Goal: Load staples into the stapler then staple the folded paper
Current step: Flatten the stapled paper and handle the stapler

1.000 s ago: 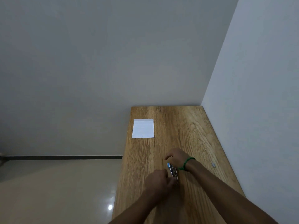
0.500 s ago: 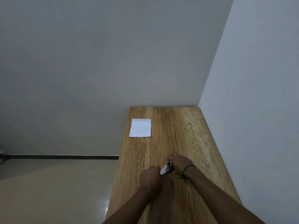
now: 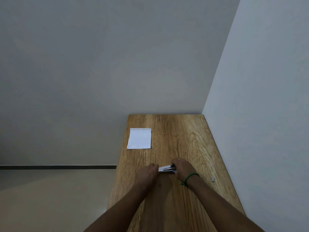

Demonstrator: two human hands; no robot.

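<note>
A small silvery stapler [image 3: 166, 168] lies crosswise over the wooden table [image 3: 180, 131], held between both hands. My left hand [image 3: 148, 173] grips its left end with curled fingers. My right hand [image 3: 182, 168], with a green band at the wrist, curls round its right end. The stapler's parts show a dark gap between them. A folded white paper [image 3: 139, 138] lies flat near the table's far left edge. A small grey strip of staples [image 3: 212, 179] sits on the table to the right of my right wrist.
The table stands in a corner, with a wall [image 3: 259, 114] along its right side and another behind it. Its left edge drops to a tiled floor [image 3: 50, 198].
The stapler has turned from pointing away from me to lying crosswise between my hands. My left hand has shifted left and my right hand has come round the right end.
</note>
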